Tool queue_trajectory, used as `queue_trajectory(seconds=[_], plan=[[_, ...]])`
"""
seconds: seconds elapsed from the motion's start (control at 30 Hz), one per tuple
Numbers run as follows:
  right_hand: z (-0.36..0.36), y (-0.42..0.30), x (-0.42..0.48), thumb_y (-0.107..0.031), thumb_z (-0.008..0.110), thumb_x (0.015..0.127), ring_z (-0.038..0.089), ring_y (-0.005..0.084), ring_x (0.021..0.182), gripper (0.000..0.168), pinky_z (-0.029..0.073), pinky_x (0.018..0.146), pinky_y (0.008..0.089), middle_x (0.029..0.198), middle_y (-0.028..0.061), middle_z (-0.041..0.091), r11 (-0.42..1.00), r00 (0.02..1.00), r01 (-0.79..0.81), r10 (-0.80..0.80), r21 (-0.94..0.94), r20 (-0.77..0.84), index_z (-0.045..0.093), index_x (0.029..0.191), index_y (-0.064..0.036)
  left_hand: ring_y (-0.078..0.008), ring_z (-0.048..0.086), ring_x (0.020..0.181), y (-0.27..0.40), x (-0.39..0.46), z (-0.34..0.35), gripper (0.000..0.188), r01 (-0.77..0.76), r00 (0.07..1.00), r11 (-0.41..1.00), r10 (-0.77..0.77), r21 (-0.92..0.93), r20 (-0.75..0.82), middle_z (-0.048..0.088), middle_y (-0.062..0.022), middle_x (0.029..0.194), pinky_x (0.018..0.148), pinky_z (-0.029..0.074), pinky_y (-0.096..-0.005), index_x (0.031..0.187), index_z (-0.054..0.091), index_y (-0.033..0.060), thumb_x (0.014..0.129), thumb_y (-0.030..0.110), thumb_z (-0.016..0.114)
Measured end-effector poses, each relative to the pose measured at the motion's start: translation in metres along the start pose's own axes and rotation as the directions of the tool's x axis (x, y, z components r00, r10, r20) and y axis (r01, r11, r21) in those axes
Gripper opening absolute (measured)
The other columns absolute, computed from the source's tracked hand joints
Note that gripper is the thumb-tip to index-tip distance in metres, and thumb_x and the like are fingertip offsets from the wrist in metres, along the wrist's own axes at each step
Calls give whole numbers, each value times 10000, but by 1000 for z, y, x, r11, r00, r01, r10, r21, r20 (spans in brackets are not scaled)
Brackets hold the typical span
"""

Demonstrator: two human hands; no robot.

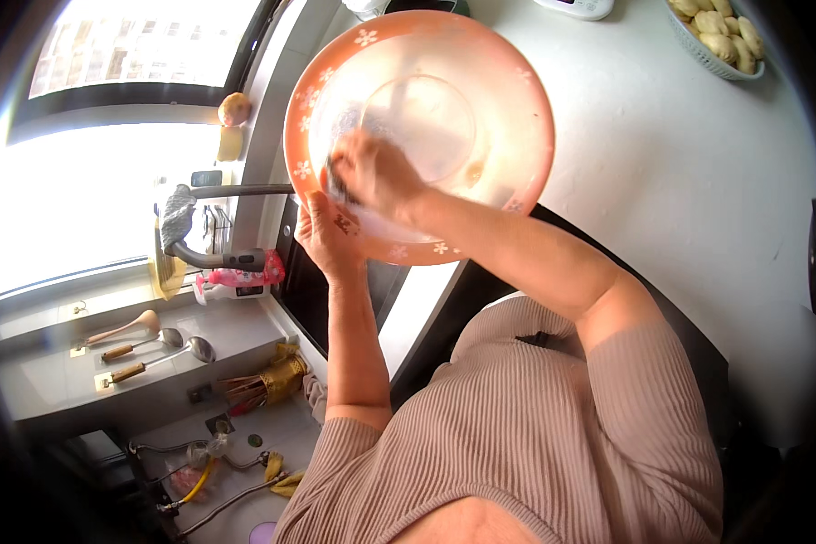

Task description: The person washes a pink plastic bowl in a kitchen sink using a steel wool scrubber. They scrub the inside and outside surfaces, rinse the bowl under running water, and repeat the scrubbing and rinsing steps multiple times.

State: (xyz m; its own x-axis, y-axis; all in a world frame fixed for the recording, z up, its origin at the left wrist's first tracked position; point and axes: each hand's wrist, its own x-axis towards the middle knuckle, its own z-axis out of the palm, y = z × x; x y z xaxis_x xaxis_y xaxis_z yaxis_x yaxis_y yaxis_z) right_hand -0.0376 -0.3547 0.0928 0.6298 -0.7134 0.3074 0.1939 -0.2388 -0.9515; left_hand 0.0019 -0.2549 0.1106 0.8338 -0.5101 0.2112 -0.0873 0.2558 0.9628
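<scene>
A round orange plastic basin [418, 253] with white flower prints along its rim is tilted so that its inside faces me. My left hand [330, 234] grips the basin's lower left rim, thumb on the inner side. Inside the basin, my right hand [381, 170] is blurred and presses a dark grey scrubbing pad [343, 183] against the left wall; its exact kind is too blurred to tell. Whitish suds or wet streaks show near the right hand. A small brownish patch [474, 173] lies on the basin's inner surface.
A dark sink [306, 292] lies below left, with a grey faucet [228, 260] and a pink pump bottle [241, 277] beside it. Ladles [200, 349] hang on the wall. On the white countertop [653, 170], a basket [704, 58] holds pale potato-like tubers.
</scene>
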Motion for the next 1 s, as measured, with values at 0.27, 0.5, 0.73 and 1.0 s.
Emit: queue_trajectory(seconds=[0.27, 0.5, 0.73, 1.0], plan=[[1, -9, -4, -75, 559, 771, 589, 319, 795, 96, 477, 740, 378, 854, 167, 576, 994, 990, 107, -105, -16, 98, 609, 800, 2, -102, 548, 679, -2, 3, -11, 313, 23, 1000, 999, -22, -40, 15, 586, -39, 798, 617, 448, -213, 1052, 553, -36, 877, 224, 541], [0, -16, 0, -77, 577, 763, 602, 299, 794, 110, 478, 741, 357, 846, 168, 591, 996, 994, 82, -84, 32, 66, 602, 788, 27, -75, 508, 599, 2, -2, 8, 350, -12, 995, 998, 5, -67, -104, 554, -9, 714, 553, 409, -191, 1080, 537, -47, 883, 243, 535], [-11, -11, 19, -76, 569, 775, 587, 298, 812, 106, 467, 751, 357, 849, 165, 582, 998, 998, -47, 48, 42, -33, 588, 788, 27, -125, 588, 774, -1, -5, 6, 381, -26, 1000, 1000, 26, 1, 4, 619, -69, 898, 673, 468, -217, 1123, 521, -40, 880, 253, 539], [-15, -1, 30, -70, 538, 782, 589, 306, 784, 121, 477, 742, 367, 868, 199, 587, 999, 996, -46, 47, 8, -78, 589, 821, 32, -136, 559, 739, -5, 1, -1, 342, 60, 996, 998, -60, -1, 63, 582, -55, 828, 660, 449, -253, 1084, 544, -22, 915, 262, 457]])
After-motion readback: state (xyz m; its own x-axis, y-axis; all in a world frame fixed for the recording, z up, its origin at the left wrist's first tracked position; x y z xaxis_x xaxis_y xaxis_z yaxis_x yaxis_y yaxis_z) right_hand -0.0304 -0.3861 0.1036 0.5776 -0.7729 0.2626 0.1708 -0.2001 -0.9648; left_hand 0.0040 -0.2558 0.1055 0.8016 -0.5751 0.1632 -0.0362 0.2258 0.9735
